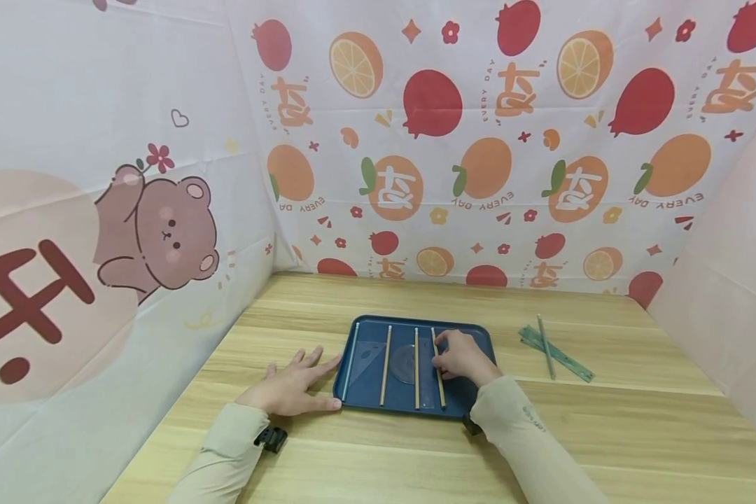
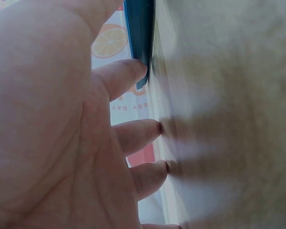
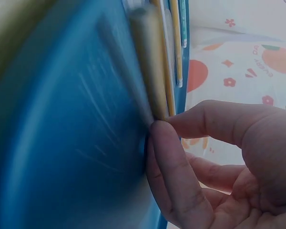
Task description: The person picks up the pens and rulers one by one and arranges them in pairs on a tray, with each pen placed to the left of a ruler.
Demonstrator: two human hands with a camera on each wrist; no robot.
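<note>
A blue tray [image 1: 456, 402] lies on the table, with several pencils set lengthwise across it. My right hand [image 1: 463, 357] reaches over its right part and pinches a yellow pencil [image 1: 442, 393] between thumb and fingers. In the right wrist view, the fingertips hold this pencil [image 3: 150, 62] close over the tray floor. Further left are two more yellow pencils and a pale green pencil [image 1: 351, 360] by the left rim. Under and between them lie a clear set square [image 1: 364, 364], a clear round-edged piece [image 1: 402, 364] and a clear ruler [image 1: 425, 392]. My left hand [image 1: 292, 385] rests with spread fingers, touching the tray's left edge.
Right of the tray, a green pencil [image 1: 546, 350] lies crossed over a green patterned strip [image 1: 573, 365] on the wooden table [image 1: 378, 462]. Printed cloth [image 1: 479, 105] hangs behind the table and at both sides.
</note>
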